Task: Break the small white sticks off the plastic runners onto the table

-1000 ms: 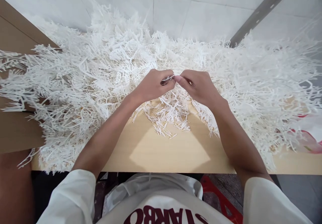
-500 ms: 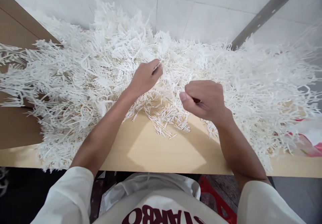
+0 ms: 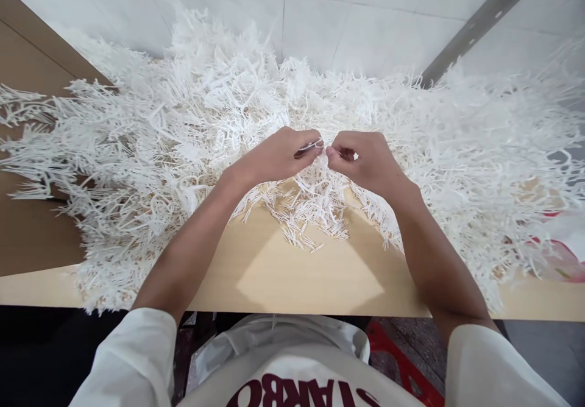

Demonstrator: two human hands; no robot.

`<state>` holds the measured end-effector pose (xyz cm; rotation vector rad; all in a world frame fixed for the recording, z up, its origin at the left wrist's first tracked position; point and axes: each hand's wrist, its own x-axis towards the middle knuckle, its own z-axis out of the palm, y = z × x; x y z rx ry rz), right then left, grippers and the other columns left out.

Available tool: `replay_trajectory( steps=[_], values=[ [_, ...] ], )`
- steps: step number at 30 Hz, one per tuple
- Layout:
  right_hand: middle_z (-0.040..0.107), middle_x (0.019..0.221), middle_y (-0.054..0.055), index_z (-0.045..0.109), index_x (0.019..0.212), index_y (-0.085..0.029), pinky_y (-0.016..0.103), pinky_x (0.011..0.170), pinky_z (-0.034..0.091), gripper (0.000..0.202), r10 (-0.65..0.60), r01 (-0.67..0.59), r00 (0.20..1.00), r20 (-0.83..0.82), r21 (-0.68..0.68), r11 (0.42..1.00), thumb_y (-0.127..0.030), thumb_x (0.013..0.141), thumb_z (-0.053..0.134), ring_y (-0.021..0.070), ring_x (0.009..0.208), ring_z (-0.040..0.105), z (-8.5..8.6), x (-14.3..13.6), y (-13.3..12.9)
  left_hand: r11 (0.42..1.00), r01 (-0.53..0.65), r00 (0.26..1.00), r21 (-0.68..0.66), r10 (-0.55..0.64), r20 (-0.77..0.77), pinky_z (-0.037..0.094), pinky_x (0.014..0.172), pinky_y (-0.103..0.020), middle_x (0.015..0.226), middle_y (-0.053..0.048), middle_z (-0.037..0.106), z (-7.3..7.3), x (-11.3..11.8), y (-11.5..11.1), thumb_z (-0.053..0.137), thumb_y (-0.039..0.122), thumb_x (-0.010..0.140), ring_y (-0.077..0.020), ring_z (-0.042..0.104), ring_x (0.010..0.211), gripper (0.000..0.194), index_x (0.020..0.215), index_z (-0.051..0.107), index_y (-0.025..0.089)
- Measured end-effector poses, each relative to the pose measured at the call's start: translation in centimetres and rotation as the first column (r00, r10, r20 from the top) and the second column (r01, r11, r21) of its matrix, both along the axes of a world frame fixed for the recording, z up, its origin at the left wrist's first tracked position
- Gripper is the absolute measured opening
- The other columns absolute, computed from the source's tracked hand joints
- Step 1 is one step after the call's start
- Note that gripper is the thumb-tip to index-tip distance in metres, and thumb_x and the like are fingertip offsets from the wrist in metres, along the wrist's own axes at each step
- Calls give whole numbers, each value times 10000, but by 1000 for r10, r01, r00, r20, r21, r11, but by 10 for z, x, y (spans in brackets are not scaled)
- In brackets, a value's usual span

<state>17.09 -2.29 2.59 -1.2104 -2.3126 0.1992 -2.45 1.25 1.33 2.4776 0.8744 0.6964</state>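
Note:
My left hand (image 3: 292, 151) is closed in a pinch on a thin white plastic sprig (image 3: 311, 145), which shows between thumb and fingers. Close beside it, my right hand (image 3: 363, 157) pinches at the same spot, fingertips almost touching the left ones. A bit of white shows at the right fingertips too, too small to make out fully. Both hands hover over a big heap of white branching plastic sprigs (image 3: 150, 127). Below them, short loose white sticks (image 3: 315, 212) lie scattered on the wooden table (image 3: 301, 279).
Cardboard (image 3: 36, 224) stands at the left, partly covered by the heap. A tiled wall (image 3: 347, 23) rises behind, with a slotted metal post (image 3: 484, 26) at the right. A clear and red plastic bag (image 3: 560, 258) lies at the right edge. Beneath the table is a red stool (image 3: 402, 364).
My hands were apart and have come together, fingertips nearly meeting. The left moved right and slightly down; the right moved up and opened from a fist into a pinch.

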Motion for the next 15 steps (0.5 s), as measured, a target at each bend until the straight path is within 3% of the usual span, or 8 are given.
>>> replay_trajectory(
  steps=[4, 11, 13, 15],
  values=[
    [277, 536, -56, 277, 561, -196, 256, 532, 234, 277, 69, -70, 996, 52, 33, 997, -145, 747, 476, 72, 526, 245, 3, -5, -6, 991, -86, 996, 103, 88, -20, 202, 535, -246, 533, 56, 302, -3, 6, -3, 486, 204, 820, -66, 202, 495, 207, 647, 371, 188],
    [248, 514, -60, 247, 547, -203, 261, 488, 211, 309, 125, -125, 992, -9, -3, 992, -133, 733, 483, 67, 498, 215, 16, 3, -12, 999, -6, 997, 52, 2, 76, 222, 536, -249, 553, 45, 350, -3, 16, -8, 416, 254, 879, -71, 241, 506, 214, 675, 411, 191],
    [285, 497, -58, 278, 533, -205, 262, 484, 237, 327, 256, -258, 965, -49, -28, 966, -164, 782, 486, 71, 486, 249, 22, 0, -22, 998, -43, 993, 41, 38, 112, 226, 532, -248, 550, 45, 359, -9, 11, -1, 410, 265, 888, -70, 260, 506, 234, 667, 408, 190],
    [329, 487, -50, 314, 522, -209, 263, 500, 289, 361, 417, -423, 903, -105, -48, 905, -225, 848, 467, 81, 487, 294, 28, -6, -34, 988, -156, 975, 13, 152, 164, 220, 517, -247, 528, 47, 358, -15, 3, 9, 415, 258, 885, -67, 271, 494, 260, 636, 390, 186]
  ],
)
